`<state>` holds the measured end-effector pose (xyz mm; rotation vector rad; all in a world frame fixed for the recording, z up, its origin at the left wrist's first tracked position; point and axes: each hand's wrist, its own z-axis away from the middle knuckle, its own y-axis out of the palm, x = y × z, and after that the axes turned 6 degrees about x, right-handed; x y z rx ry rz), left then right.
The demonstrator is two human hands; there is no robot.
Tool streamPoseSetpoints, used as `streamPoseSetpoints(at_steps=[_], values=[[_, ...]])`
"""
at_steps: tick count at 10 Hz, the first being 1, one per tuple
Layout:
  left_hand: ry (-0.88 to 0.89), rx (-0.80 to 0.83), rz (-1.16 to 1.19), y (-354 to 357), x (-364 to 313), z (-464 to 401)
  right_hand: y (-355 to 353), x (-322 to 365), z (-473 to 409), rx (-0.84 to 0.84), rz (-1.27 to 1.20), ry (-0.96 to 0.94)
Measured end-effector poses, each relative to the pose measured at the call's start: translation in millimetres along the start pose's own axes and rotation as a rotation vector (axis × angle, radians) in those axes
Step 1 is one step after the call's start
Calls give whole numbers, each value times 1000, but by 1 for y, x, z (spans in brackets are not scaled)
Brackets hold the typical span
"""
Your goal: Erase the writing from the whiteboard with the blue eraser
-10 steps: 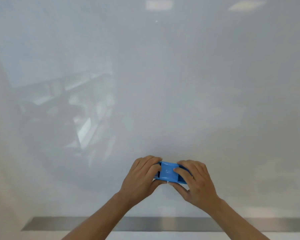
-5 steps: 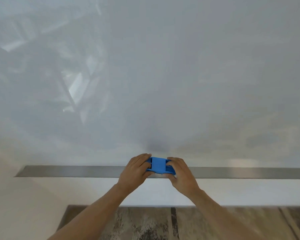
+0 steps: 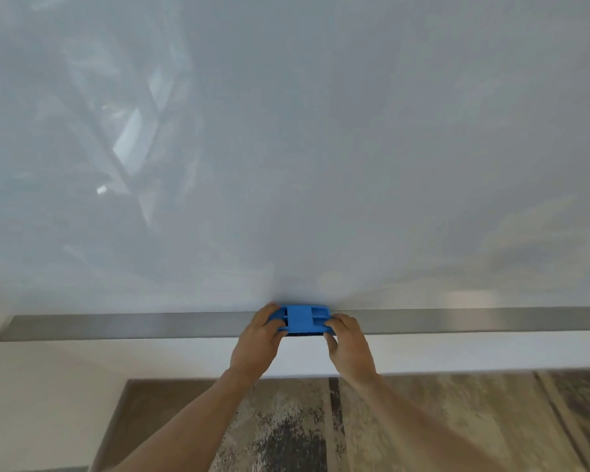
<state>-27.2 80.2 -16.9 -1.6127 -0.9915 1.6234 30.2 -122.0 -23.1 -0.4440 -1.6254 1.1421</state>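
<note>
The whiteboard fills the upper view, glossy and grey-white, with no writing visible on it, only reflections at the left. The blue eraser lies on the metal tray along the board's lower edge. My left hand grips the eraser's left end with curled fingers. My right hand grips its right end the same way. Both forearms reach up from the bottom of the view.
Below the tray runs a white wall strip, then a mottled brown floor. A cream wall stands at the lower left.
Both hands moved the eraser down off the board surface onto the metal tray. The view tilted downward, bringing the floor into sight.
</note>
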Motion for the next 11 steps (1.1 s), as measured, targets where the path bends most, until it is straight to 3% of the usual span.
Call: streamPoseSetpoints(at_steps=[4,6,9,10,11], values=[[101,-58,-207,9,-2,-6,5,-1,-6,14,233,3],[-80,95,-155,12,-4,-2,-1,-5,0,-7,272,-19],[-104,-112,-168,-1,-34,25,-22,-16,18,-87,285,-74],[-67,-113,-226,-2,-37,41,-27,-16,30,-56,291,-35],[-118,18,-308,-4,-37,56,-29,-8,43,-2,328,0]])
